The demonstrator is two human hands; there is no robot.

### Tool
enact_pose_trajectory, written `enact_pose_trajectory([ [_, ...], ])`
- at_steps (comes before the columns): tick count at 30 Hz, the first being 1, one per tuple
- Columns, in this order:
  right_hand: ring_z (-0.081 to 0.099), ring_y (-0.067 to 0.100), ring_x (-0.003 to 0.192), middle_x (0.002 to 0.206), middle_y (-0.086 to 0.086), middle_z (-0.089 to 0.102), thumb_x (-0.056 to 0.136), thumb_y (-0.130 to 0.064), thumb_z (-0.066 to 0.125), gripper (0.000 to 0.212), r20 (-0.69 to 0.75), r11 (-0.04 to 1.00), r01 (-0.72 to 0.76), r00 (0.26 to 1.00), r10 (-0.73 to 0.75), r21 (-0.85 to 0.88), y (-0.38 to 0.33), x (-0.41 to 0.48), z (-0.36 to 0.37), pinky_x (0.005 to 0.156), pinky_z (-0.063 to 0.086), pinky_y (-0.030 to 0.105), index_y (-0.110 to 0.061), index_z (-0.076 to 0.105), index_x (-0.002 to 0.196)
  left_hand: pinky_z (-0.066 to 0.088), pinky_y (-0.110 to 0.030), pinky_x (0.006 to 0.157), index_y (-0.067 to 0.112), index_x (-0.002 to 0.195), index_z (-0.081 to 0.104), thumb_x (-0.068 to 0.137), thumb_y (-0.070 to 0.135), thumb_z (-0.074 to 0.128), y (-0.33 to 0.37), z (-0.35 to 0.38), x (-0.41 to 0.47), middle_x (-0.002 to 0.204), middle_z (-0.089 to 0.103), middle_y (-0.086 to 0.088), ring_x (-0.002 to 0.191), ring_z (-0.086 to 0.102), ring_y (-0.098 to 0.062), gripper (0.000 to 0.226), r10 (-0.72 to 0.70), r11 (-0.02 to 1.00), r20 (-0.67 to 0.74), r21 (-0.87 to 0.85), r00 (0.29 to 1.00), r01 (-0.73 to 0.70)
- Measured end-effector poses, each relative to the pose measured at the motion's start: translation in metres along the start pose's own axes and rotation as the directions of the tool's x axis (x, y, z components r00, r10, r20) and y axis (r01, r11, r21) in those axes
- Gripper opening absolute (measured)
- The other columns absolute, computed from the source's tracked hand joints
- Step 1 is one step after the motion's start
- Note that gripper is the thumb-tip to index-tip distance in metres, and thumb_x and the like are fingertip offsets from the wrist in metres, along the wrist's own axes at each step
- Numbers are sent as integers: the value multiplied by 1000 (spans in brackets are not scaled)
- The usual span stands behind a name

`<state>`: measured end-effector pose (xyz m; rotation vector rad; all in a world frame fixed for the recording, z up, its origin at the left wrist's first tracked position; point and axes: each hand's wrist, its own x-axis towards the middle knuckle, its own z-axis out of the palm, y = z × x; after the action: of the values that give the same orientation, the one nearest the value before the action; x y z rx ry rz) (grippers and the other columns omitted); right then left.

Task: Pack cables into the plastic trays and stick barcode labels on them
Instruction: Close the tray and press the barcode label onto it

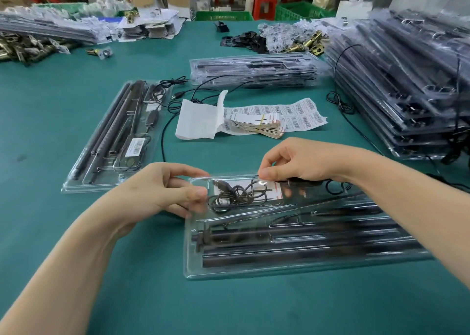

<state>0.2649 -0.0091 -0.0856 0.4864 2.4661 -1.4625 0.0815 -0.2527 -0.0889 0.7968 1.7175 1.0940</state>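
While the tray (279,271) lies flat on the green table (127,296) directly in front of the person, both hands are engaged at its far left corner. The left hand (162,192) grips the tray's left end, thumb on top and curled fingers showing through the clear plastic beneath. The right hand (300,161) pinches the tray's far rim between thumb and forefinger, its remaining fingers curled under the rim. The cable (236,194) sits coiled in the small compartment between the two hands, with its plug toward the left. A label (273,191) lies in the same compartment, partly under the coil (whether it is stuck down cannot be told). Black rods (305,233) fill the long channels nearer the person. A second tray (76,182), packed and bearing a barcode sticker (136,147), lies to the left, apart from the first. Beyond the hands rest a banded label bundle (256,126), a label sheet (305,116) and a white paper (198,121). A loose wire (164,136) runs across the table between the second tray and the paper. Packed trays are stacked at centre rear (254,70) and at right (407,93)
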Motion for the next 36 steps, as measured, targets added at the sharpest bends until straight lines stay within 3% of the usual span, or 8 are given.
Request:
enact_pose_trajectory([
  [3,57,19,62,74,14,73,84,-63,68,38,-2,1000,-6,1000,6,-29,0,2,1,54,47,24,-26,75,88,62,-29,71,13,120,70,75,26,80,-1,-1,0,91,77,-22,84,76,-30,47,-2,1000,5,3,1000,2],
  [8,59,8,67,76,-2,75,91,-61,63,31,-38,984,-24,999,18,-177,-3,4,2,79,47,40,-33,76,88,61,-29,72,8,120,68,85,13,75,-5,1,3,84,75,-21,77,74,-24,37,4,1000,-10,-6,1000,-4],
  [12,65,26,84,91,-2,75,91,-64,60,35,-41,957,-33,999,23,-289,-14,0,-1,92,51,48,-34,76,92,61,-27,69,6,120,67,82,13,74,-7,1,4,78,72,-14,72,73,-22,40,14,998,-14,-64,1000,-15],
  [15,56,16,73,92,2,72,95,-62,56,37,-30,949,-56,998,49,-311,-23,-3,0,83,49,47,-31,75,90,63,-32,74,7,120,67,77,17,75,-7,0,3,79,72,-12,72,73,-22,45,24,996,-12,-87,1000,-25],
  [19,53,6,60,75,-9,66,89,-74,52,48,-110,935,-103,991,69,-341,-39,-5,11,69,44,31,-32,73,86,62,-35,77,9,120,69,72,22,78,-9,-1,4,92,76,-17,75,74,-23,50,21,992,-14,-121,1000,-23],
  [25,61,-4,68,82,-15,71,87,-74,56,47,-202,927,35,972,-118,-374,-70,22,51,62,44,20,-31,74,92,62,-28,77,20,112,78,67,28,89,-10,8,2,92,77,-7,82,76,-18,46,60,976,-15,-207,998,-61],
  [29,60,6,62,80,-2,74,81,-73,63,48,-253,970,22,964,-85,-243,-68,26,45,65,47,28,-27,76,86,59,-23,72,22,106,81,73,32,86,-13,9,-4,101,78,-8,95,77,-20,35,59,931,-22,-359,998,-63],
  [36,67,5,78,83,-16,74,80,-63,73,32,-241,963,-91,970,28,-255,-64,33,38,69,49,27,-31,77,84,58,-21,73,3,103,75,78,25,78,-17,18,0,95,77,-16,88,76,-21,34,45,956,-53,-288,998,-58],
])
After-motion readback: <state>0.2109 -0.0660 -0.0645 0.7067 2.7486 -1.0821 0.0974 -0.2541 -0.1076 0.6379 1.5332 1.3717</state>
